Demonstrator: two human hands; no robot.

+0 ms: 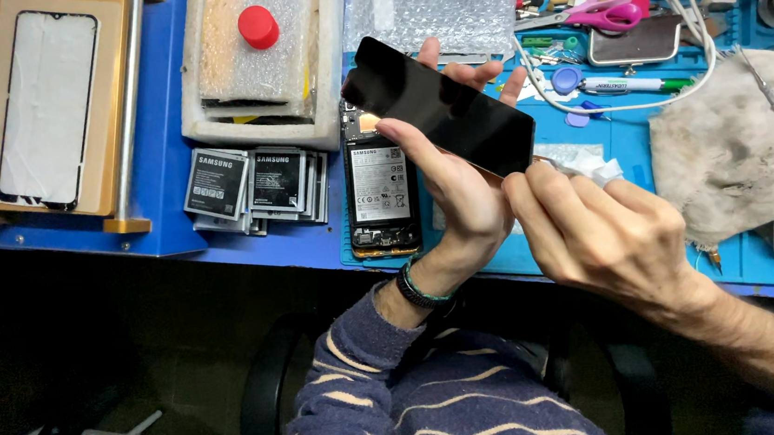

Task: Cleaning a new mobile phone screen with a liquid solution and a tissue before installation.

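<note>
My left hand (459, 192) holds a black phone screen panel (438, 106) tilted above the blue work mat, thumb across its lower edge and fingertips showing past its far side. My right hand (607, 226) is closed on a small white wad (602, 171) at the panel's right corner. Under the panel lies an opened phone body (382, 199) with its battery showing.
Several loose phone batteries (253, 184) are stacked left of the phone body. A foam box with bubble wrap and a red cap (258, 25) stands behind. A wooden jig holds another screen (46, 103) at far left. Pink scissors (607, 7), pens and a dirty cloth (741, 154) lie at right.
</note>
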